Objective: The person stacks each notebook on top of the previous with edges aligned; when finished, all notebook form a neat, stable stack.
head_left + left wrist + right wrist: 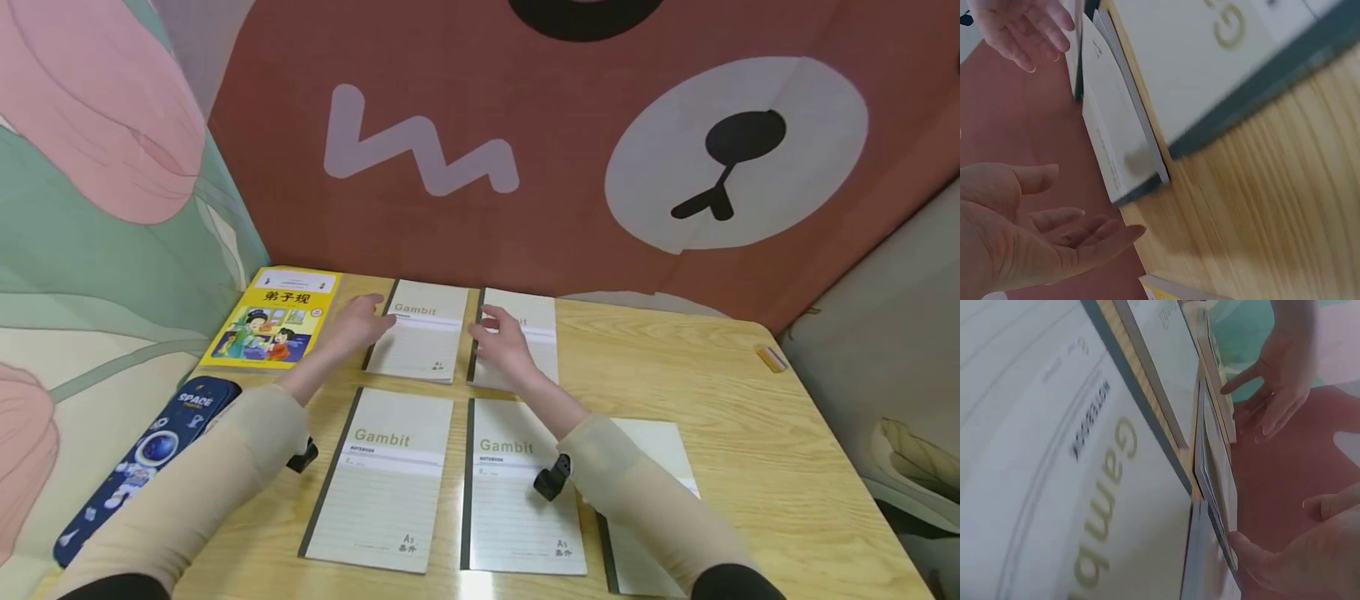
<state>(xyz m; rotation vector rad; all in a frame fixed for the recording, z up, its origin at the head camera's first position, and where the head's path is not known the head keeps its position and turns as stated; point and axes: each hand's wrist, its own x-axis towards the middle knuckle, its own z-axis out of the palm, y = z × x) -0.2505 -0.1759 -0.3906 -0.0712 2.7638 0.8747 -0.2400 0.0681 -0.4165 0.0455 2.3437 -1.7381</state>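
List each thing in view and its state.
Left hand: open, at back-left notebook.
Right hand: open, on back-right notebook.
Front notebooks: closed, flat.
Yellow book: closed, flat.
Pencil case: lying flat.

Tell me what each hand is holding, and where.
Nothing is gripped. The left hand is open at the spine edge of the far-left notebook; the right hand rests on the far-right notebook.
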